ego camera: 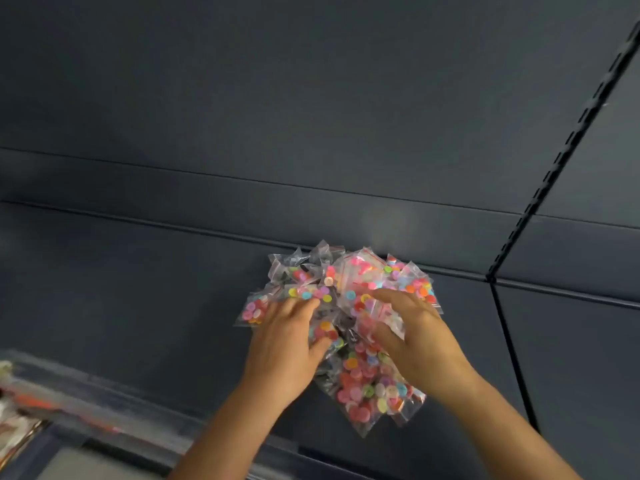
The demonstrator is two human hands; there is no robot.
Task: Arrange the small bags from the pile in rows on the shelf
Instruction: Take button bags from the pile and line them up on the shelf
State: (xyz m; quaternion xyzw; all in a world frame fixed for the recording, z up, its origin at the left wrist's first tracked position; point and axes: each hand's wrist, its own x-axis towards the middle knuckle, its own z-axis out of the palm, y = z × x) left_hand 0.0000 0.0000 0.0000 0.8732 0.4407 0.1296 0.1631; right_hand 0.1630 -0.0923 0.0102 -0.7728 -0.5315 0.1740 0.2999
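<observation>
A pile of small clear bags (360, 386) filled with colourful buttons lies on the dark shelf (145, 292), against its back wall. My left hand (284, 344) lies on the pile's left side, fingers spread over the bags and thumb tucked under one bag near the middle. My right hand (412, 337) lies on the right side, fingers stretched over the bags and thumb pressed against a bag. Both hands cover the middle of the pile. Several bags fan out beyond the fingers at the back, left and front.
The shelf's back panel (311, 98) rises behind the pile. A slotted upright (554, 161) runs down at the right, with another shelf section (571, 358) beyond it. A blurred clear front rail (86, 393) and other goods (14, 420) sit at the lower left.
</observation>
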